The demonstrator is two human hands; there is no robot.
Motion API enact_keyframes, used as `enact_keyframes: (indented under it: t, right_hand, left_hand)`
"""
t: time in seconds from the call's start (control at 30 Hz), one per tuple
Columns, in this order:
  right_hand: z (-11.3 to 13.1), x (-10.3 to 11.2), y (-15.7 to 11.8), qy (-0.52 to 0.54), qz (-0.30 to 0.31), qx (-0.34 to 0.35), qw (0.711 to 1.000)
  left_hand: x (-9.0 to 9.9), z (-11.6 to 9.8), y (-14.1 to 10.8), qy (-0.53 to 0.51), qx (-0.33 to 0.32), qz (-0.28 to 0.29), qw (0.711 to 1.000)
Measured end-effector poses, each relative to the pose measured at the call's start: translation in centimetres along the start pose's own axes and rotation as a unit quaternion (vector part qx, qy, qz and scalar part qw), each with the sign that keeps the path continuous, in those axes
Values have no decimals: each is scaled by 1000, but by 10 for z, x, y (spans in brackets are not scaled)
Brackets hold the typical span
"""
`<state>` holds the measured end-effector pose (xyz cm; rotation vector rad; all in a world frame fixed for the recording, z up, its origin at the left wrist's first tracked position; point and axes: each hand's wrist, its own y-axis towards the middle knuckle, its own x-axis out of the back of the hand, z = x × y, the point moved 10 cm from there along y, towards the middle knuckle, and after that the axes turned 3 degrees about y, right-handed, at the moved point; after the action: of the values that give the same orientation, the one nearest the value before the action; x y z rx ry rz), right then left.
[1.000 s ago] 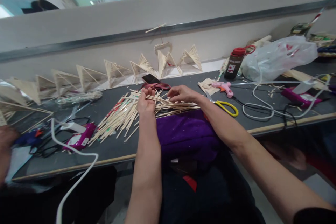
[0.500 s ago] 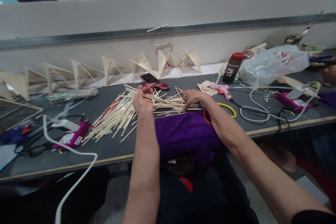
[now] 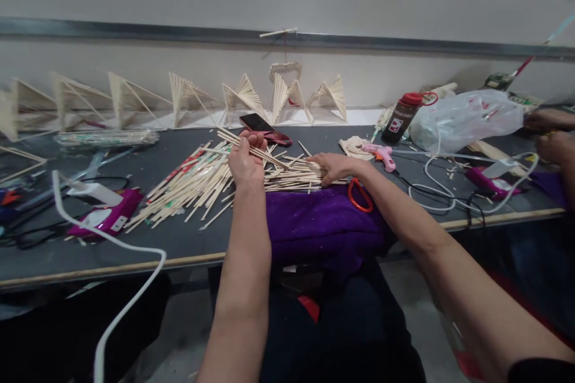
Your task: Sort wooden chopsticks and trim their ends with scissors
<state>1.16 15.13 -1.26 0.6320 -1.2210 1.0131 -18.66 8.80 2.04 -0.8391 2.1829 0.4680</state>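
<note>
Sticks, pale and thin, lie in a loose pile (image 3: 294, 178) close to the near edge of the dark table (image 3: 175, 239), most with their long axis running left to right, roughly along that edge. The right hand (image 3: 335, 167) is over the right end of this pile, palm down, its thumb and fingers spread apart; the pile extends leftward from it. The left hand (image 3: 246, 158), palm turned up, is just beyond the pile's left end, its fingers curled around a small bundle of sticks (image 3: 228, 136). This bundle lies aslant: one end points to the table's back edge and left, the other to the near edge and right, over the pile. The right hand is nearer the pile's right end, the left hand its left end.

Left of the left hand, a larger heap of sticks (image 3: 197, 185) fans toward the near edge. Purple cloth (image 3: 314, 224) hangs over the near edge, below the pile.

The right hand hides the stick ends under it, so any grip there cannot be confirmed. The bundle's stick count is unclear. Red scissor handles (image 3: 360, 196) show beside the right wrist, the blades out of sight.
</note>
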Motion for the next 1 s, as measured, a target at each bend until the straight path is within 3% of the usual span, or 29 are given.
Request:
enact_keyframes:
  t: [0.17,0.27,0.37,0.5,0.57,0.63,0.73,0.83,0.9,1.0]
  right_hand:
    - [20,-1,7,9,-13,46,999]
    - [20,5,14,62,-33,40,997]
    - [11,11,27,147,-39,-10,988]
    - [-11,25,40,150,-127,-131,972]
    - [-17,26,42,181,-163,-154,957]
    - [-21,26,42,260,-196,-137,935]
    - [-29,31,37,393,-243,-106,881]
    - [-28,41,35,447,-272,-94,847]
    - [-19,53,38,432,-293,-87,849]
    - [9,76,50,358,-316,-45,877]
  left_hand:
    - [-1,1,-4,4,6,-5,1000]
    - [-5,2,-6,11,1,11,1000]
    - [-8,2,-6,9,-6,26,1000]
    - [-6,2,-5,6,-4,22,1000]
    - [-4,1,-5,6,-2,12,1000]
    - [-3,0,-5,4,-5,7,1000]
    - [-6,-2,-7,-2,-10,9,1000]
    - [-8,-4,-9,-5,-14,9,1000]
    - [-9,-8,-10,-6,-22,6,1000]
    - [-6,-17,-11,-8,-46,-6,999]
